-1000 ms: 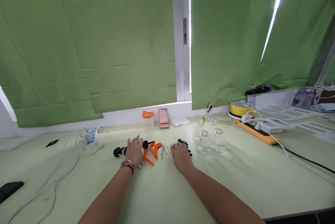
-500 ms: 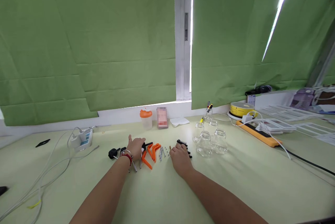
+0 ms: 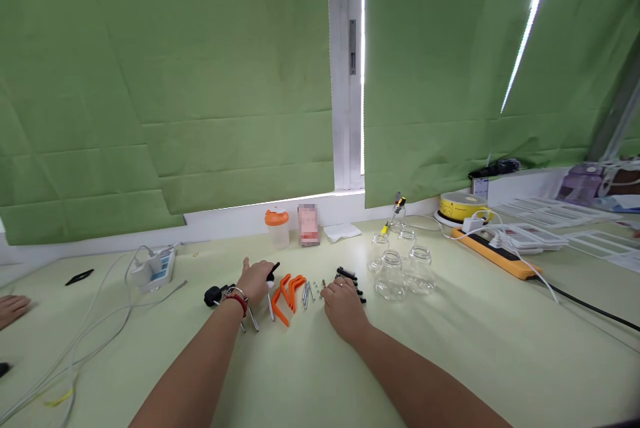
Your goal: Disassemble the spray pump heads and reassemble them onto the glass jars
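My left hand (image 3: 254,283) is closed over a group of black-headed parts with metal rods. A black-headed rod (image 3: 271,277) shows at its fingertips, and another black head (image 3: 214,295) lies by the wrist. Just right of it are several orange angled pieces (image 3: 281,308), then thin metal screws (image 3: 307,295) and tiny metal bits. My right hand (image 3: 344,305) is curled low over a row of black comb-like pieces (image 3: 347,273), which it partly covers. Its fingertips are hard to see; a small brownish tip (image 3: 323,283) shows beside them.
Several clear glass jars (image 3: 391,275) stand right of my right hand; a yellow-handled tool (image 3: 395,211) leans among them. Behind are an orange-lidded cup (image 3: 277,228), a small box (image 3: 309,225) and tissue (image 3: 342,232). Power strips (image 3: 493,255) and cables flank both sides. Another person's hand (image 3: 13,310) rests far left.
Another person's hand has come into view at the left edge. My left hand has shifted very slightly, and the black-headed rod at its fingertips is now tilted differently. My right hand stays in place.
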### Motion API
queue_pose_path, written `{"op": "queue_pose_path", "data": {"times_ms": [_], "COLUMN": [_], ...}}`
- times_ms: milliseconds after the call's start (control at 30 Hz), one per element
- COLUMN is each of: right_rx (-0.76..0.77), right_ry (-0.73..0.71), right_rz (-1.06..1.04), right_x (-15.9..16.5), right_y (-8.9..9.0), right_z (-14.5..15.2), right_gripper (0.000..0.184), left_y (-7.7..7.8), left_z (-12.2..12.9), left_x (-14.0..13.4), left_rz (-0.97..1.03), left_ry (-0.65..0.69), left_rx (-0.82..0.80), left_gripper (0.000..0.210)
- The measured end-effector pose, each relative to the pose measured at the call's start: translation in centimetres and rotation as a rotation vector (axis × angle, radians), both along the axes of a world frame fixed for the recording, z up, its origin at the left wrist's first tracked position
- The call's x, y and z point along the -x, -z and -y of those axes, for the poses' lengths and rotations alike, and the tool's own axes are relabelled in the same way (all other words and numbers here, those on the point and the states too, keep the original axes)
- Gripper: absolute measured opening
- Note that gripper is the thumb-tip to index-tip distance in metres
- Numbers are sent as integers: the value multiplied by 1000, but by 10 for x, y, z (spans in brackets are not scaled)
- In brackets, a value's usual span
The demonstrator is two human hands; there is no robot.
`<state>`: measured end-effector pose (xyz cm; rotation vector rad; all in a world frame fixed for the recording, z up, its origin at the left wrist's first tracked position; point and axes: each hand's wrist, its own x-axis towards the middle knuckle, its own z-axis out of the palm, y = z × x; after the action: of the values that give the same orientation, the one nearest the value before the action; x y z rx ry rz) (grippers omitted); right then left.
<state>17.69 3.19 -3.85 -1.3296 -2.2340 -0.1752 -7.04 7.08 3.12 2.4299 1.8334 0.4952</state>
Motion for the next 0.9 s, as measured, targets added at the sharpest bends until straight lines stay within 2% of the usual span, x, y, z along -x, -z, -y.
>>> {"op": "queue_pose_path", "data": {"times_ms": [133,233,300,400,467,567,700,900], "right_rx": [15,74,204,492,653,801,862,871], "right_ry": [-58,-87,-85,-83,-129,-243,-270,-205], "right_rz": [-224,-464,-676,-996,-1170,-1374,-1521,-1494], "right_x": [-8,-17,-21,-24,-24,-23,-24,-25], "right_y": [-9,-19,-24,-27,-27,-27,-30,-30], "right_z": [9,15,17,18,18,20,23,22], "right_gripper": [23,23,20,13,14,28,39,39], "left_y": [-14,-13,-6,6,12,18,26,31], "left_z": [11,26,37,56,66,75,77,75], "left_x": [0,-10,-21,-42,-54,-64,-64,-59], "left_rz": [180,337,416,619,611,564,461,519], "left_ry": [-21,-71,-88,-69,-28,-39,-6,-11], "left_rx": [-122,-205,-235,-269,-275,-252,-158,-152], "left_gripper": [29,46,45,29,23,24,26,32]}}
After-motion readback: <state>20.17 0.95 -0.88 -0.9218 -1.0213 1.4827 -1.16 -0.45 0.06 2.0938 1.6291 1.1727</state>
